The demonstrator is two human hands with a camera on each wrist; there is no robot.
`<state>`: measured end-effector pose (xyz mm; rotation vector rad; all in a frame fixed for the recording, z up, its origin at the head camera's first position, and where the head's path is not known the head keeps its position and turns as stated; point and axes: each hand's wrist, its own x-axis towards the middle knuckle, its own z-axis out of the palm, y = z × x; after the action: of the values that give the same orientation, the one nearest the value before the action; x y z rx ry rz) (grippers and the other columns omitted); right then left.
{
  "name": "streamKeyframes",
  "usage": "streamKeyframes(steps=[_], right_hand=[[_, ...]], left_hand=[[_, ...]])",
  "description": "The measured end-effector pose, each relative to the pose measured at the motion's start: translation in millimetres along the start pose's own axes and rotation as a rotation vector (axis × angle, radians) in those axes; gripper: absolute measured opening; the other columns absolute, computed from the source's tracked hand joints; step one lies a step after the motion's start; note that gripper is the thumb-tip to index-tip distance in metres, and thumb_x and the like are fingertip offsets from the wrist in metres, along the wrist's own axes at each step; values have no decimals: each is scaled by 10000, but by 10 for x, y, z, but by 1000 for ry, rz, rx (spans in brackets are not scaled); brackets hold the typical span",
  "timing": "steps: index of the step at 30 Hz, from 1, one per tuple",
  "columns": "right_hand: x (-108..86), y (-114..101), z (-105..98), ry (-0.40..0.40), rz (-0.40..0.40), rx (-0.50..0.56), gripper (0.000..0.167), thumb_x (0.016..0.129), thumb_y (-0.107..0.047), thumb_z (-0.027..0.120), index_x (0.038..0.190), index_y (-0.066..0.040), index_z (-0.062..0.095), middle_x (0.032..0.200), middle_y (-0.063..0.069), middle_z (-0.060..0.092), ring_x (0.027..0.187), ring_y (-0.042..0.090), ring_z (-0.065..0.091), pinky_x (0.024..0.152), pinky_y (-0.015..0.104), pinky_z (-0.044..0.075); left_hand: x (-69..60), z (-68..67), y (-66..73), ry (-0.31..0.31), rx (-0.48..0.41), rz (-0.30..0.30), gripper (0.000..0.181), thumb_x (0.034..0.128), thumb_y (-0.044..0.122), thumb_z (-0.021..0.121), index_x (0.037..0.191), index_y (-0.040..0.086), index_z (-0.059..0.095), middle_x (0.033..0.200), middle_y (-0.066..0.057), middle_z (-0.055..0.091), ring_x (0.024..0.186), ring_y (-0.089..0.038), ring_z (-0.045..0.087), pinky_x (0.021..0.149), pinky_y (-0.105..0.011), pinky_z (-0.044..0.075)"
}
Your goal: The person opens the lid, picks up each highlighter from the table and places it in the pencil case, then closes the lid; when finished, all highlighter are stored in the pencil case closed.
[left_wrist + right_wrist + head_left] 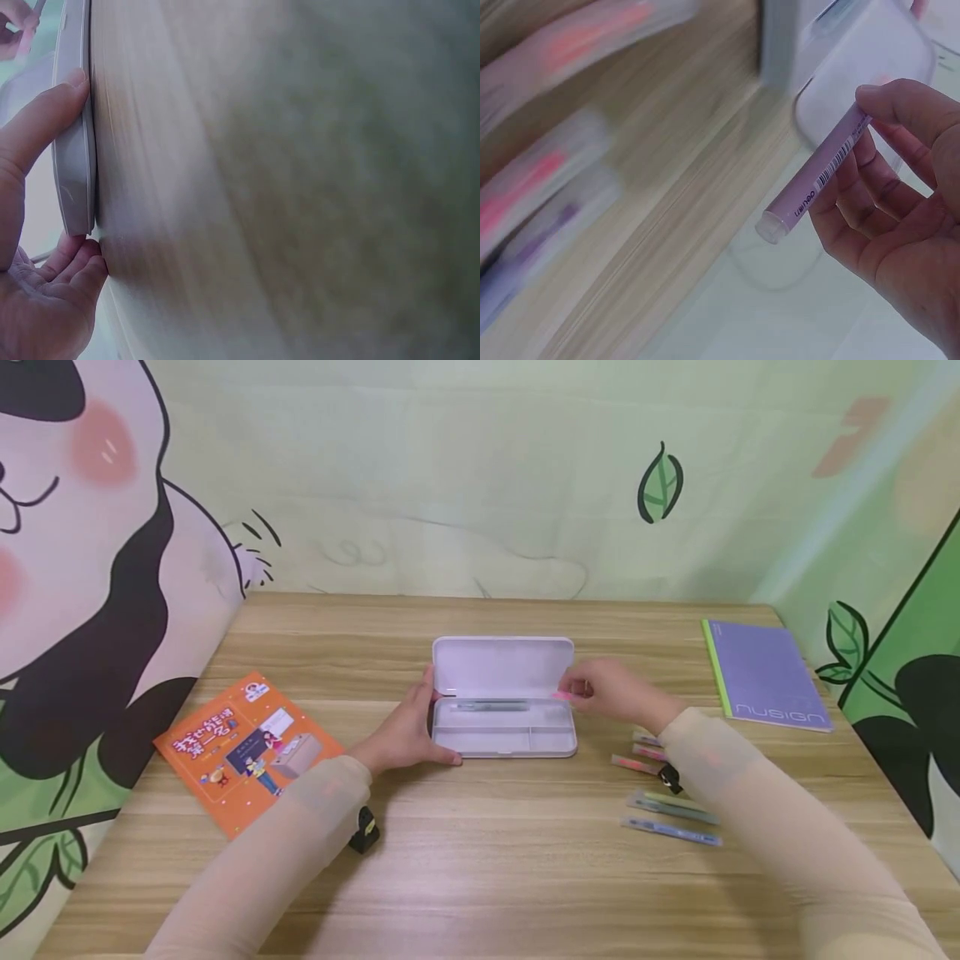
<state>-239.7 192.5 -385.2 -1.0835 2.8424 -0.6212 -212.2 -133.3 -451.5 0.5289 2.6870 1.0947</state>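
A white pencil case [506, 742] lies with its lid [502, 667] raised on the table. My left hand [405, 727] grips its left end, thumb on the front edge and fingers at the far side; the thumb [56, 112] shows against the case wall in the left wrist view. Inside the back compartment lies a grey-green highlighter [493, 706]. Over the right end of the case, my right hand [611, 689] pinches a pinkish highlighter [814, 176] between thumb and fingers. Its barcode label and clear end face the right wrist camera.
Several highlighters lie right of the case, partly under the right forearm, among them a blue one [671, 832] and an orange-banded one [633, 764]. An orange book [240, 743] lies at left, a purple notebook [768, 672] at right. A printed cloth hangs behind the table.
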Motion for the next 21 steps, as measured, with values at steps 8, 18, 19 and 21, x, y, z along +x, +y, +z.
streamKeyframes(steps=[8, 18, 19, 21], right_hand=[[313, -258, 154, -51, -46, 7, 99, 799, -30, 712, 896, -51, 709, 738, 27, 608, 711, 189, 551, 672, 291, 477], [633, -591, 406, -120, -35, -9, 117, 833, -69, 697, 944, -66, 732, 813, 48, 667, 771, 173, 560, 757, 313, 475], [656, -612, 432, -125, -34, -13, 116, 837, -75, 696, 948, -70, 732, 820, 47, 669, 776, 170, 560, 762, 311, 475], [696, -648, 481, -135, -34, -22, 117, 840, -86, 701, 952, -74, 733, 823, 42, 669, 779, 166, 553, 766, 302, 471]], left_hand=[[7, 2, -15, 6, -6, 10, 1492, 548, 363, 948, 1543, 118, -136, 1403, -183, 355, 1247, -287, 408, 1144, -446, 300], [8, -3, -39, 13, -11, 23, 1482, 546, 360, 949, 1544, 87, -113, 1350, -172, 390, 1219, -282, 424, 1127, -440, 324], [9, -1, -42, 15, -13, 28, 1482, 545, 357, 950, 1544, 81, -109, 1330, -166, 400, 1208, -279, 428, 1121, -438, 331], [10, 3, -46, 22, -11, 37, 1482, 541, 354, 952, 1543, 70, -102, 1304, -158, 416, 1194, -275, 436, 1113, -433, 338]])
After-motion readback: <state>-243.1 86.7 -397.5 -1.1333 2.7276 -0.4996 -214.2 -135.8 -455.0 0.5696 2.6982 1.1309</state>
